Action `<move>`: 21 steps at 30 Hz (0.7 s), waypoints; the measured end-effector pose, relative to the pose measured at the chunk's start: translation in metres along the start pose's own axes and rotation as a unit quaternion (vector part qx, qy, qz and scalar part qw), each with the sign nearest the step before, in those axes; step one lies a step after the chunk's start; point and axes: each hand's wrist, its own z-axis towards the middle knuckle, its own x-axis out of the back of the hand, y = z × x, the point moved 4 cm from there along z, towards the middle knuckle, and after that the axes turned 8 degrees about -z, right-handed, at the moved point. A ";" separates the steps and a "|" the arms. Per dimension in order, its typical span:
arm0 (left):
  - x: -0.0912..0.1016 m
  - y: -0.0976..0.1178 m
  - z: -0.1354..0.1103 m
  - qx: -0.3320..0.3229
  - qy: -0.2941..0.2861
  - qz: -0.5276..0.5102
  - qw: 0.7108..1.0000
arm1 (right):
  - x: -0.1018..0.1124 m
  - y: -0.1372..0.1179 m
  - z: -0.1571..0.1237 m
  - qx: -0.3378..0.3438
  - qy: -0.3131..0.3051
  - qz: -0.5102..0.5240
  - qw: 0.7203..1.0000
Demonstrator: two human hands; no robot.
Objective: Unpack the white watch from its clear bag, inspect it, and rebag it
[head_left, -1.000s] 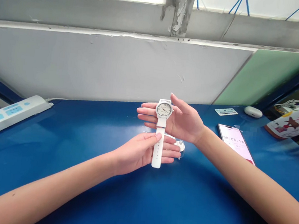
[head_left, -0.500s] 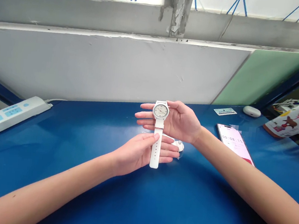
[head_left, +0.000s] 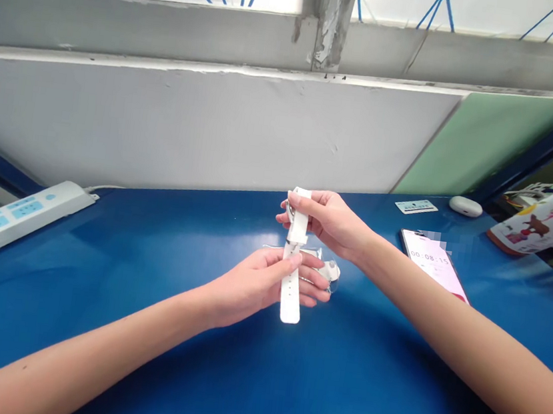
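Observation:
A white wristwatch [head_left: 291, 293] is held upright between both hands above the blue desk, its holed strap end hanging lowest. My left hand [head_left: 257, 285] pinches the strap with the thumb in front and the other fingers stretched out behind. Higher up, my right hand [head_left: 332, 220] closes thumb and fingers on the watch's upper part, near the buckle end. The dial is turned out of sight. Behind the left fingers lies a clear plastic wrapper with something white [head_left: 331, 272] in it, partly hidden.
On the blue desk [head_left: 176, 369], a white power strip [head_left: 36, 218] lies at the left. To the right are a phone [head_left: 433, 266] with a running timer, a small card [head_left: 416, 206], a white earbud case [head_left: 465, 206] and a large bottle [head_left: 547, 220]. A wall stands behind.
My right hand has gone from lying spread behind the watch to gripping its upper part. The dial faced me before and is now out of sight. My left hand keeps the strap.

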 end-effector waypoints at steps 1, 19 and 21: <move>0.000 0.000 0.000 0.004 -0.002 -0.007 1.000 | 0.000 0.000 0.000 -0.001 0.002 -0.006 1.000; -0.001 -0.003 0.002 0.019 -0.062 -0.009 0.998 | -0.019 0.003 -0.005 -0.047 -0.149 0.157 0.975; -0.001 -0.003 0.001 0.021 -0.071 -0.007 0.997 | -0.019 0.003 -0.005 -0.060 -0.154 0.157 0.974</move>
